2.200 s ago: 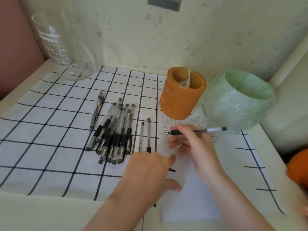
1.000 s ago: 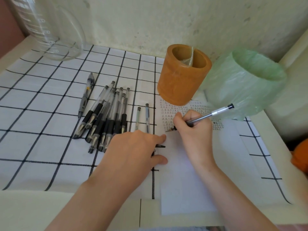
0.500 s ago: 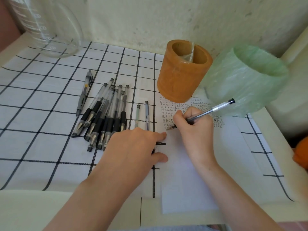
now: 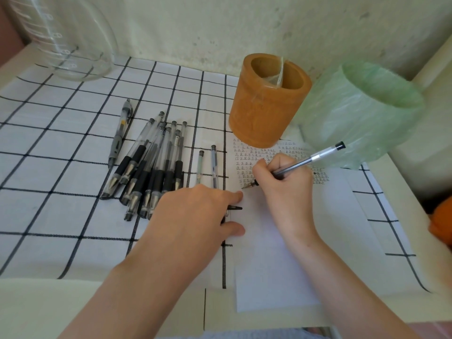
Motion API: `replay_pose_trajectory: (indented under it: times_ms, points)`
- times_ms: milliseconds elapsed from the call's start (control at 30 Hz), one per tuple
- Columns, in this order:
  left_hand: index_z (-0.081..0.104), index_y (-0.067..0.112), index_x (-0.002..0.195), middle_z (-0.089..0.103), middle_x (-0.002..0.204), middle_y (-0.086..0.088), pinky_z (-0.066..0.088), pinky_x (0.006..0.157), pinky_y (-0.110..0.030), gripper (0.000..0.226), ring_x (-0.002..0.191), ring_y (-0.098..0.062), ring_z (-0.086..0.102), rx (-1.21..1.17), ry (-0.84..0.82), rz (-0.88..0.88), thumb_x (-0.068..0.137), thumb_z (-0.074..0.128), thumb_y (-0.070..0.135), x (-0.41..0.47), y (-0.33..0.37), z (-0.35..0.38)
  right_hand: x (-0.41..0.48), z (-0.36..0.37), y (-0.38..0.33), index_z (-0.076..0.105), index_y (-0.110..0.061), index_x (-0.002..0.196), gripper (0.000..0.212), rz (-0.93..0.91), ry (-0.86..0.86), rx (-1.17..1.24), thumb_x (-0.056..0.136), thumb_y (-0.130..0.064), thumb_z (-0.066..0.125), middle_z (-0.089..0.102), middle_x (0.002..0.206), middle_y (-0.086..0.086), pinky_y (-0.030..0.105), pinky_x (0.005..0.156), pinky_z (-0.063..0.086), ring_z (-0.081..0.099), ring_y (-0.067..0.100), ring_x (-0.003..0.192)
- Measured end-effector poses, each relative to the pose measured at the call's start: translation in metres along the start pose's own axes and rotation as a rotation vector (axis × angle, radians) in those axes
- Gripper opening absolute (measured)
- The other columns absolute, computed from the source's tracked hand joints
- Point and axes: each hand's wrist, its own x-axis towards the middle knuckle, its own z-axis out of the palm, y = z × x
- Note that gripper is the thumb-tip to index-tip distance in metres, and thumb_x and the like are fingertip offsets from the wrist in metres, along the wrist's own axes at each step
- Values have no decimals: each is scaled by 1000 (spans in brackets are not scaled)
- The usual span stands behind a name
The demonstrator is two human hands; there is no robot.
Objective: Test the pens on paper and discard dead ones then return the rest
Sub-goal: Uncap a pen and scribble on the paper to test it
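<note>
1. Soft, even daylight is filling my view; my left hand (image 4: 195,216) is casting a faint shadow.
2. Glare is glinting on the glass beaker (image 4: 73,45).
3. The wide lens is bowing the checked cloth (image 4: 61,155) near the edges.

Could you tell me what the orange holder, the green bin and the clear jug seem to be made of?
Holder: probably wood or bamboo, matt, thick-walled with faint grain. Bin: covered in thin translucent green plastic film, crinkled and glossy. Jug: clear glass or hard plastic, with white graduation marks; I cannot tell which.
</note>
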Motion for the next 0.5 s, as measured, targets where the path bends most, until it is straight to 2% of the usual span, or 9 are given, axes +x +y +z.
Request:
replay_pose_trajectory:
  times_ms: [500]
  points:
    - [33,52,133,63,107,10,38,68,-21,51,102,-9,59,-13,5,-4,84,48,60,-2,0,-2,0,-1,0,33,-14,51,42,4,1,14,80,-2,61,28,44,-9,16,47,26,26,6,47]
